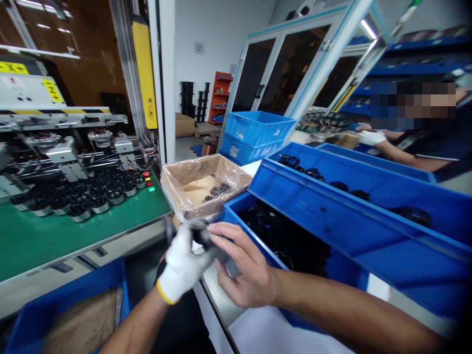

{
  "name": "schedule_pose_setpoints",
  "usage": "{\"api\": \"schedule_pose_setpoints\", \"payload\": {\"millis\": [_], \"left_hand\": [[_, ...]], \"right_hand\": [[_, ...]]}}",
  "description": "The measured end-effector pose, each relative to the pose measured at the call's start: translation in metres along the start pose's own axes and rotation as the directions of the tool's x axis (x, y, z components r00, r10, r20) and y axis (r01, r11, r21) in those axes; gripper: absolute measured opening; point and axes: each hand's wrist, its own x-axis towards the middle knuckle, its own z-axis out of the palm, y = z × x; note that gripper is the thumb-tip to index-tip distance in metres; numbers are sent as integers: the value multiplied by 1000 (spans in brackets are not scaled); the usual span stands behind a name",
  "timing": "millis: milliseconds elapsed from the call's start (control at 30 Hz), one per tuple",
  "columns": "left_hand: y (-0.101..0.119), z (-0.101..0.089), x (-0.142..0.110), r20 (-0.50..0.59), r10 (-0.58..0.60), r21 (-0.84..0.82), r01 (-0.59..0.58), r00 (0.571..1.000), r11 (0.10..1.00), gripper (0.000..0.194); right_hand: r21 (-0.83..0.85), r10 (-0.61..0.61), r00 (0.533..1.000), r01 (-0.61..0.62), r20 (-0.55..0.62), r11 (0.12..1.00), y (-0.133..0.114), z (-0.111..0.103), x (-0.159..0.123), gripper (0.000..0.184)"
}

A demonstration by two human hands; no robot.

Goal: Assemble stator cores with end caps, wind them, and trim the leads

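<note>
My left hand, in a white glove with a yellow cuff edge, is closed around a small dark ring-shaped part, blurred by motion. My bare right hand curves in from the right, its fingertips and thumb about the same part. The fingers and blur hide much of its shape. Just beyond the hands stands a carton lined with clear plastic, holding brown paper and several dark ring parts. A blue bin with a dark heap of black parts lies beside my right hand.
On the green machine table at left stand many metal rings with black inserts. A long blue crate with black parts rests across the bin. Stacked blue crates stand behind. Another person works at far right.
</note>
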Motion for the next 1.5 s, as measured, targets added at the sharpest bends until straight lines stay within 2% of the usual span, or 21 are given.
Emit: {"api": "schedule_pose_setpoints", "payload": {"millis": [67,133,167,233,300,400,467,567,733,833,900,1000,1100,1167,1233,1367,1500], "left_hand": [[4,-20,6,-105,32,-55,-38,994,998,42],[12,-34,4,-199,151,16,-151,968,988,46],[16,-38,0,-210,222,97,-206,952,974,50],[26,-43,-9,-138,312,269,-268,940,925,59],[33,-44,-16,-37,315,354,-282,949,892,70],[39,-48,-18,49,274,336,-274,960,901,82],[40,-54,-16,76,278,277,-288,958,917,84],[42,-62,-11,133,341,251,-364,931,897,81],[44,-68,-5,197,476,344,-515,857,785,70],[43,-69,-4,181,440,403,-474,880,783,72],[41,-68,-5,178,403,395,-440,898,806,64],[33,-69,-10,213,354,343,-409,911,846,49],[22,-71,-16,197,248,277,-296,949,914,48],[18,-74,-17,198,216,246,-262,956,933,49],[17,-75,-15,214,262,281,-316,941,906,50],[23,-77,-4,291,413,421,-503,863,755,45],[32,-77,2,338,452,499,-565,825,657,39]], "right_hand": [[16,86,996,-86,10,996,0,3,-3,64],[47,132,990,-134,51,990,2,8,-7,65],[66,136,988,-141,74,988,3,10,-10,64],[112,118,986,-130,115,985,7,16,-16,62],[156,88,989,-106,118,982,9,19,-20,54],[195,80,992,-98,100,976,10,19,-21,41],[226,87,992,-106,96,968,9,18,-20,41],[279,94,992,-116,90,953,8,17,-18,46],[273,99,990,-124,104,954,7,18,-20,48],[214,72,996,-82,55,973,8,20,-20,48],[171,54,998,-58,24,984,9,22,-19,49],[207,83,995,-92,52,974,13,23,-17,50],[282,87,990,-115,109,953,17,20,-14,37],[313,75,990,-110,122,943,19,19,-13,27],[340,75,989,-113,124,934,19,18,-13,24],[346,117,983,-159,139,925,16,19,-16,29],[328,132,983,-167,128,930,15,20,-19,30]]}}
